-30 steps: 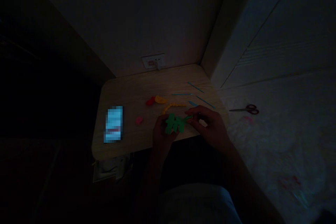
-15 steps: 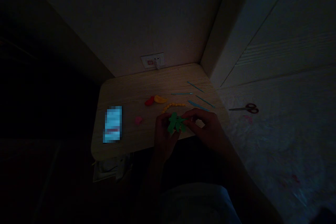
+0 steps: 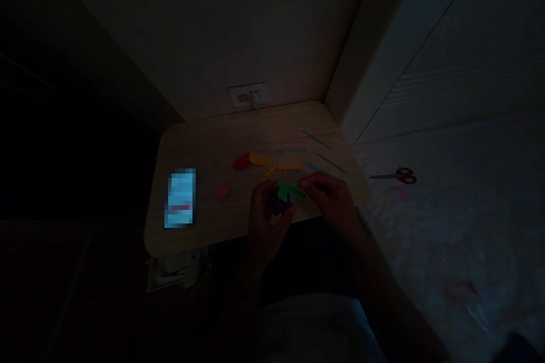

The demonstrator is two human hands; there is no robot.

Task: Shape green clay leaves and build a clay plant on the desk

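In dim light, my left hand curls around a dark purple lump, which looks like modelling clay. A green leaf-shaped clay piece lies over the top of that lump. My right hand is closed, its thumb and forefinger pinching the right end of the green piece. Just beyond my hands lies a yellow beaded clay strip. Further left are an orange-yellow clay piece and a red one, touching each other. A pink clay lump sits left of my left hand.
Several thin blue tools lie on the right of the small wooden table. A lit phone rests at the left. Scissors lie on a pale sheet to the right. A wall socket holds a plug.
The green piece has turned flatter and moved slightly up, and the purple lump beneath it now shows. My right hand has shifted slightly up. The whole view has moved a little.
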